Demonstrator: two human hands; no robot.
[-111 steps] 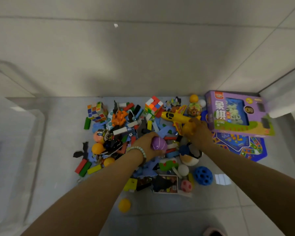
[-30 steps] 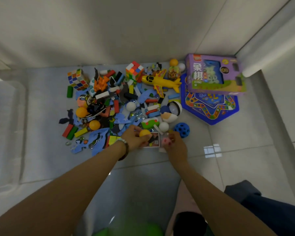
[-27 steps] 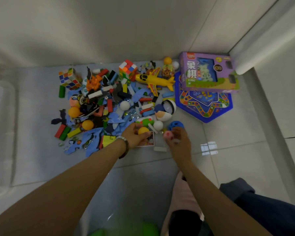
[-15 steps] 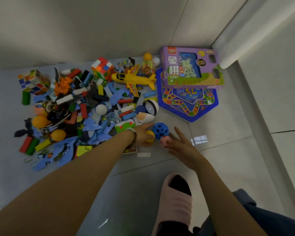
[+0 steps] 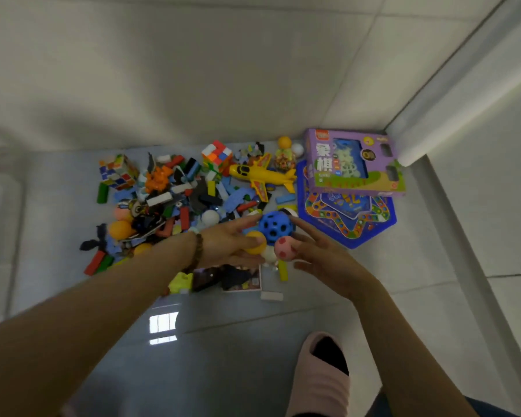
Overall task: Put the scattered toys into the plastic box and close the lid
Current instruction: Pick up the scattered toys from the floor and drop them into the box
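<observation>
A heap of toys (image 5: 178, 203) lies on the grey floor against the wall. Above its near right edge, my two hands cup a cluster of balls between them. My left hand (image 5: 229, 240) holds a yellow ball (image 5: 255, 242) under its thumb, and its fingers reach to a blue holed ball (image 5: 275, 226). My right hand (image 5: 322, 254) holds a pink spotted ball (image 5: 286, 249), its fingers stretched along the blue ball. A white ball (image 5: 269, 257) shows beneath them. The translucent plastic box (image 5: 0, 224) is only faintly visible at the far left.
A purple board-game box (image 5: 352, 164) lies on a blue game board (image 5: 361, 224) in the right corner. Further left are a yellow toy plane (image 5: 262, 176) and two puzzle cubes (image 5: 118, 171). My pink slipper (image 5: 319, 377) stands on the near floor. The wall bounds the far side.
My hands have come together and lifted the blue holed ball, along with the yellow, pink and white ones, off the floor. The camera view has swung back left.
</observation>
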